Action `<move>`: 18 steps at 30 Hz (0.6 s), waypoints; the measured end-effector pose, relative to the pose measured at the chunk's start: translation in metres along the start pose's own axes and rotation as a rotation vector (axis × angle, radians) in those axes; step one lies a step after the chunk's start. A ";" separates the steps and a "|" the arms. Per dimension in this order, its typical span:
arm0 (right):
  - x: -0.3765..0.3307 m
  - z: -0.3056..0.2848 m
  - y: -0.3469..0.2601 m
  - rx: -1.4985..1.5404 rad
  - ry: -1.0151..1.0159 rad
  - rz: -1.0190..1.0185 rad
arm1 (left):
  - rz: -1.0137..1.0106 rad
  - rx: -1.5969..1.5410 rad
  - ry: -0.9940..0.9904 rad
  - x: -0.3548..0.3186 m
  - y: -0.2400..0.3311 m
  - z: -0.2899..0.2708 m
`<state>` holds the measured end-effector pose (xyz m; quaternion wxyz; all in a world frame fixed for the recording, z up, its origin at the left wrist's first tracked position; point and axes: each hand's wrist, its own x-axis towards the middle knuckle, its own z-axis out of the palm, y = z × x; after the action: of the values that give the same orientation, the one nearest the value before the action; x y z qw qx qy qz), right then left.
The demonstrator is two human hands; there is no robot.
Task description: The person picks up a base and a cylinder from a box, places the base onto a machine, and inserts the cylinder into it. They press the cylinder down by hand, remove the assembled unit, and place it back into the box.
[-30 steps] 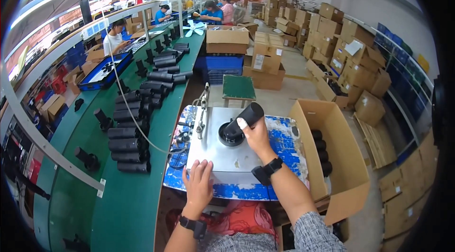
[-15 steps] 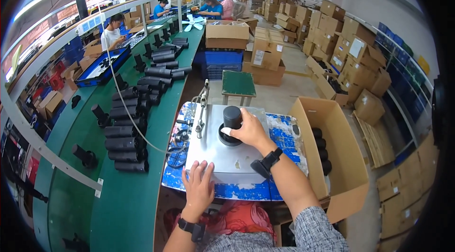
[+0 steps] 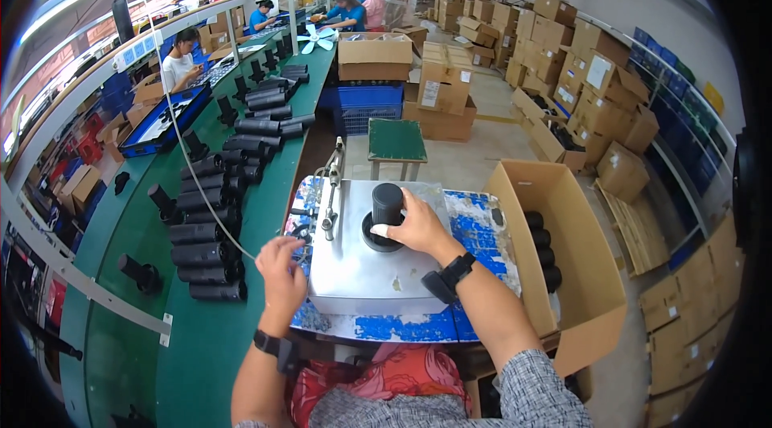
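- Black cylinder (image 3: 388, 199): gripped by right hand (image 3: 419, 224), near-upright in black ring socket (image 3: 381, 246). Probably light, stiff, slick; grasp round barrel.
- Left hand (image 3: 281, 273): fingers loosely curled; can't tell if holding.
- Left of it: black tubes (image 3: 201, 254), green desk (image 3: 211, 351).

Head-worn view looked down and ahead

From above the near edge of the paint-worn blue-and-white worktop (image 3: 484, 228), the left head-worn fisheye camera faced down and forward. The square silver metal box (image 3: 354, 277) lay close below; past the worktop's far right corner, the wide view reached distant stacked brown cardboard cartons (image 3: 555, 55).
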<state>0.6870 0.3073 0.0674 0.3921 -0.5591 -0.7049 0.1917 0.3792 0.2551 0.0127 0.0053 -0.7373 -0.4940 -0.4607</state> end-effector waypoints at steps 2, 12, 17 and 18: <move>0.001 -0.004 0.010 0.099 -0.096 -0.036 | -0.017 0.025 -0.055 0.017 -0.031 0.007; -0.009 0.004 -0.002 0.011 0.019 -0.014 | -0.188 0.058 -0.291 0.064 -0.117 0.061; -0.012 0.009 -0.002 0.030 0.048 -0.030 | -0.240 0.012 -0.547 0.079 -0.130 0.073; -0.012 0.011 -0.002 0.038 0.059 -0.028 | -0.249 -0.013 -0.569 0.079 -0.134 0.074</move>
<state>0.6784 0.2972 0.0582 0.4259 -0.5471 -0.6970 0.1828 0.3381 0.4153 -0.0359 -0.1945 -0.7704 -0.5594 -0.2362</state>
